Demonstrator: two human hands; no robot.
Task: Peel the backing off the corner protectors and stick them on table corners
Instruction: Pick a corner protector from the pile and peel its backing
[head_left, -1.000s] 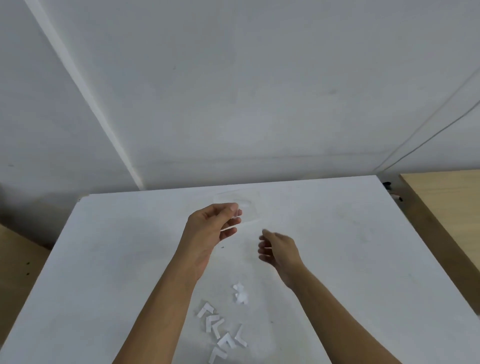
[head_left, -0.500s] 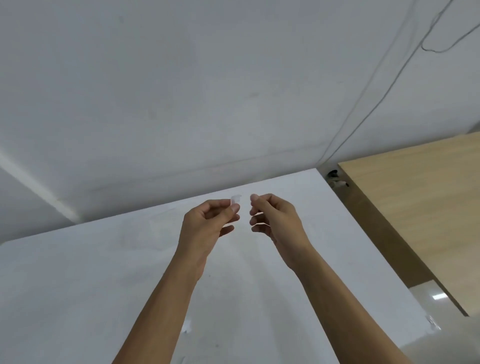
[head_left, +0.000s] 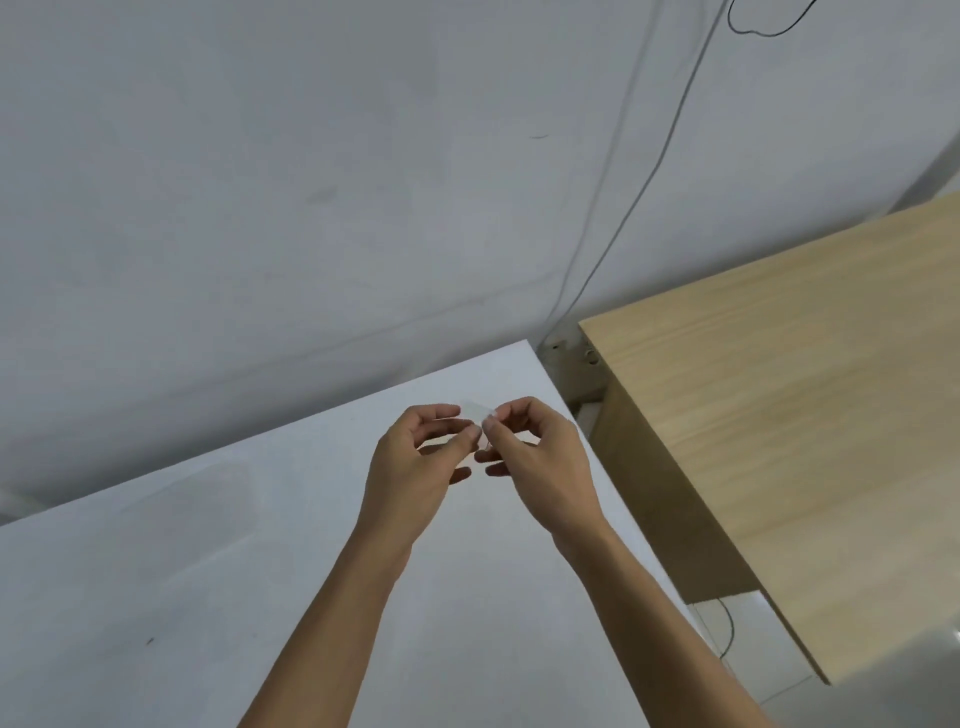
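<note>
A small clear corner protector (head_left: 480, 422) is held in the air between my two hands, over the far right part of the white table (head_left: 182, 571). My left hand (head_left: 415, 467) pinches its left side between thumb and forefinger. Fingertips of my right hand (head_left: 540, 462) pinch its right edge. The piece is nearly see-through, so its shape and backing are hard to make out. The table's far right corner (head_left: 524, 344) lies just beyond my hands.
A light wooden desk (head_left: 779, 441) stands close on the right, with a narrow gap to the white table. A grey wall (head_left: 311, 182) rises behind, with thin cables (head_left: 649, 171) running down it to a socket (head_left: 571, 353) near the corner.
The view has swung right and the loose white pieces on the table have left the frame. My hands have closed together, and my right hand now pinches the protector too.
</note>
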